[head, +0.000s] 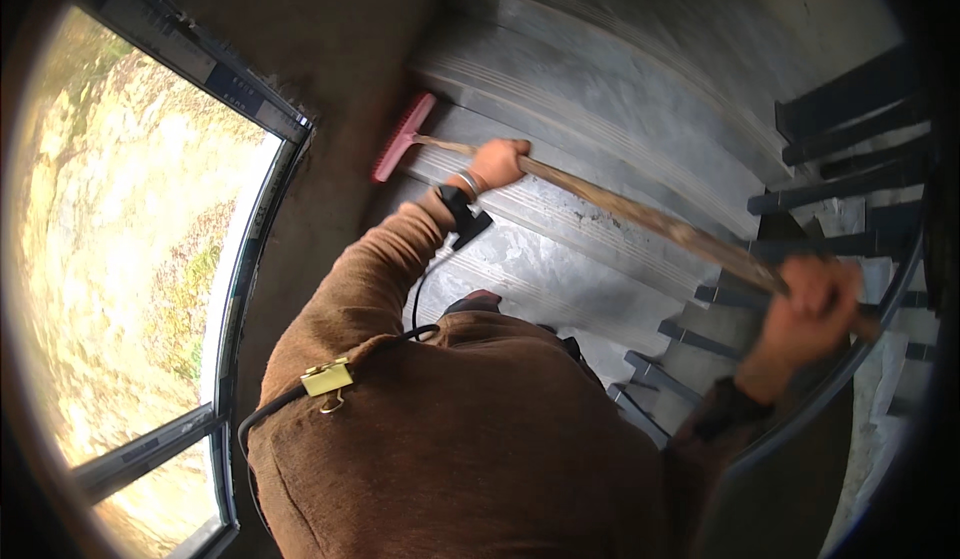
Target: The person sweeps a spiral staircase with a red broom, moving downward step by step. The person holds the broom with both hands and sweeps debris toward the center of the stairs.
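Both hands grip the long wooden handle (622, 203) of a push broom. My left hand (499, 164) wraps around it close to the broom's head, with a bracelet and a black strap at the wrist. Toward the handle's far end is my right hand (814, 311), slightly blurred. The pink broom head (405, 137) with red bristles is at the left, its bristle side turned toward the brown wall. It looks close to that wall; whether the bristles touch is unclear.
Grey stone stairs (555, 248) with grooved tread edges run across the view. A dark metal railing (840, 191) with several bars stands on the right. Left, a framed window (142, 244) is set in the wall (315, 56). A black cable (274, 407) is clipped to my brown top.
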Demonstrator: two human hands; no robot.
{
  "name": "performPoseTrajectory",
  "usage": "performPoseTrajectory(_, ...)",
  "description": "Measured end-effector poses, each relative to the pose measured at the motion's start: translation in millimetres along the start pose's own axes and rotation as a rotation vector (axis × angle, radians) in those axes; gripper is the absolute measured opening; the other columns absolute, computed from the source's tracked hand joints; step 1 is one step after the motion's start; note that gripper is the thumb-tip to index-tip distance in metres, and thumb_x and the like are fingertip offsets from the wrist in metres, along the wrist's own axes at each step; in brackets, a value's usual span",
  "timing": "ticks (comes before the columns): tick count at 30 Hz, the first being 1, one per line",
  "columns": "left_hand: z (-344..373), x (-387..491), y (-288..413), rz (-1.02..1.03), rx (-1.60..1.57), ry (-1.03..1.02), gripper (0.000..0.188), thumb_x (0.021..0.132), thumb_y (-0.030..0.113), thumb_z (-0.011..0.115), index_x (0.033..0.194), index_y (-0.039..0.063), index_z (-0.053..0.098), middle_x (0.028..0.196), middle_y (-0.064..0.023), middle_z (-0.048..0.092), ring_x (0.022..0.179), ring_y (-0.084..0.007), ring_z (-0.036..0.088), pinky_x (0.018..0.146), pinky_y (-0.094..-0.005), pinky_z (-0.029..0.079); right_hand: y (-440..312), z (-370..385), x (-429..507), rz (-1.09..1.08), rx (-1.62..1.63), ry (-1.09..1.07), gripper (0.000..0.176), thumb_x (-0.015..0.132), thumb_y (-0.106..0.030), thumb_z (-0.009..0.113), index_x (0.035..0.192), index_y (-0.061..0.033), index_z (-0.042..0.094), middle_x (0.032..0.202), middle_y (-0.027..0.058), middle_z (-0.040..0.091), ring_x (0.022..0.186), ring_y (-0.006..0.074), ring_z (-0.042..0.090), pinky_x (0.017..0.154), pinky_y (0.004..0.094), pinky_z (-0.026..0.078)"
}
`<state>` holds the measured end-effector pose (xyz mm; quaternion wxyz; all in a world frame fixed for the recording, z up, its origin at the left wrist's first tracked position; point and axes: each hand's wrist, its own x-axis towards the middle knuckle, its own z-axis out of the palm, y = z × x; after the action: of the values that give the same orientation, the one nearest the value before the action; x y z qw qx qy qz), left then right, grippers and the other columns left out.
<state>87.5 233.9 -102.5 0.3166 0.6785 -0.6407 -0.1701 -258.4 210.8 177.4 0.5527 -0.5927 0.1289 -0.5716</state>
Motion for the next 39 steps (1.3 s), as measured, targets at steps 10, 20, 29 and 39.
performPoseTrajectory(10,122.6,3.5,64.1,0.288,-0.155,-0.301,0.017,0.07,0.025,0.059,0.07,0.01,0.053,0.066,-0.0141,0.058,0.067,-0.0367,0.057,0.058,-0.0438,0.045,-74.1,-25.2,-70.9,-0.073,-0.254,0.397,0.021,0.096,-0.023,0.032,0.08,-0.0116,0.039,0.047,-0.0055,0.026,0.039,0.004,0.025,0.049,0.0211,0.027)
performPoseTrajectory(20,208.7,-31.5,212.5,0.662,-0.36,-0.679,0.014,0.068,0.023,0.06,0.068,0.01,0.053,0.063,-0.0107,0.057,0.065,-0.035,0.057,0.059,-0.0442,0.045,-197.4,-33.3,-192.5,-0.26,-0.576,0.881,0.017,0.094,-0.017,0.037,0.088,-0.0031,0.046,0.05,-0.003,0.022,0.042,0.0065,0.024,0.05,0.0227,0.029)
performPoseTrajectory(29,178.3,-30.4,237.3,0.802,-0.098,-0.902,0.013,0.07,0.023,0.059,0.072,0.011,0.057,0.066,-0.0107,0.059,0.067,-0.033,0.06,0.061,-0.0447,0.046,-214.0,-34.0,-239.5,-0.39,-0.872,1.028,0.026,0.094,-0.019,0.037,0.103,0.0036,0.045,0.05,-0.0034,0.025,0.041,0.0059,0.023,0.047,0.0217,0.029)
performPoseTrajectory(39,244.5,-0.2,228.3,0.838,-0.199,-0.86,0.013,0.07,0.022,0.06,0.069,0.011,0.053,0.063,-0.0114,0.057,0.065,-0.0335,0.058,0.059,-0.0449,0.044,-176.5,-45.0,-239.9,-0.3,-0.488,0.942,0.029,0.096,-0.02,0.032,0.069,-0.0105,0.035,0.047,-0.0029,0.024,0.038,0.0051,0.022,0.046,0.021,0.028)
